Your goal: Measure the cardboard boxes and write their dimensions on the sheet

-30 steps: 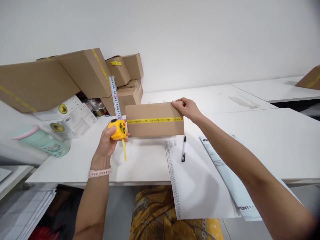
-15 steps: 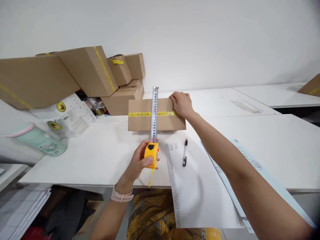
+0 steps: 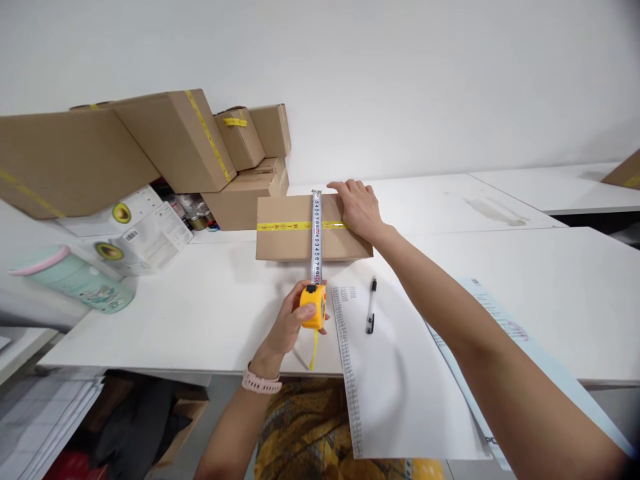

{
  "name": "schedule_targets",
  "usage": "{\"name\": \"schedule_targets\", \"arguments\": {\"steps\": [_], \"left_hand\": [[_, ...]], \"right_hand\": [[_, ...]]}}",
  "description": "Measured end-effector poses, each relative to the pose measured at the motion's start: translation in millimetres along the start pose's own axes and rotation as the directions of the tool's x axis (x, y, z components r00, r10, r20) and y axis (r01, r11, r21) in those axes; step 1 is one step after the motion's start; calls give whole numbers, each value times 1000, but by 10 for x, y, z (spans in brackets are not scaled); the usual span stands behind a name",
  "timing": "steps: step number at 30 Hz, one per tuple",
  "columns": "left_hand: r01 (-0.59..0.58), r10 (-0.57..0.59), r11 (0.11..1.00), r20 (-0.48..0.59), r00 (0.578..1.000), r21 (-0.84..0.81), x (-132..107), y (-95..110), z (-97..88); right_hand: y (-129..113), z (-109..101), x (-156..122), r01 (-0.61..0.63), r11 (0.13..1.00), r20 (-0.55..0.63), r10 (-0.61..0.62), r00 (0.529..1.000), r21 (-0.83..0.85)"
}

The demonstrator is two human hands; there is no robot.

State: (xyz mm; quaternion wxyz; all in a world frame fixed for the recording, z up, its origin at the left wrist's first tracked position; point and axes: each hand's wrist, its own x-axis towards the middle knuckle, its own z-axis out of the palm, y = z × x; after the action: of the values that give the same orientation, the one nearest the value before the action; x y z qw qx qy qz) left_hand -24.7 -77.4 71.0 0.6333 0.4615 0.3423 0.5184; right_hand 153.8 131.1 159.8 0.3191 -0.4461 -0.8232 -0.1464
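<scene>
My left hand (image 3: 293, 317) is wrapped round a yellow tape measure (image 3: 313, 313), thumb on its near side. The silver blade (image 3: 317, 240) runs out away from me across the top of a cardboard box (image 3: 285, 245), its hooked tip by the box's far edge. Yellow printed tape crosses that box lengthwise. My right hand (image 3: 361, 210) rests on the box's right end, with the fingers stretched out and the index pointing toward the blade's tip. Right of the tape measure, a black-capped pen (image 3: 371, 307) lies on a spiral notebook (image 3: 405, 393).
Several cardboard boxes (image 3: 170, 140) are stacked at the left against the wall. A mint tumbler (image 3: 75, 280) leans beside a white carton (image 3: 150, 230) with avocado pictures. Light blue sheets (image 3: 530, 360) lie right of the notebook, under my right forearm. The white table (image 3: 200, 320) ends close to me.
My left hand has shifted the tape measure right and the blade tip has come nearer, to the box's far edge. My right index finger has stretched out from the box toward the tip.
</scene>
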Motion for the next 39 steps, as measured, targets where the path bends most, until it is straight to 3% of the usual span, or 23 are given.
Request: {"name": "schedule_targets", "arguments": {"steps": [5, 13, 20, 39], "left_hand": [[10, -10, 1000, 15, 1000, -21, 0, -60, -9], [19, -19, 1000, 2, 1000, -10, 3, -137, -29], [13, -11, 1000, 53, 999, -25, 16, -201, -120], [35, -34, 999, 58, 998, -3, 5, -217, -149]], "right_hand": [[-31, -32, -1, 98, 993, 23, -97, 995, -68], [-36, -75, 17, 129, 985, 127, -115, 985, -110], [-26, -48, -1, 129, 987, 62, -124, 990, -91], [-37, -49, -16, 107, 993, 54, -104, 993, -50]]}}
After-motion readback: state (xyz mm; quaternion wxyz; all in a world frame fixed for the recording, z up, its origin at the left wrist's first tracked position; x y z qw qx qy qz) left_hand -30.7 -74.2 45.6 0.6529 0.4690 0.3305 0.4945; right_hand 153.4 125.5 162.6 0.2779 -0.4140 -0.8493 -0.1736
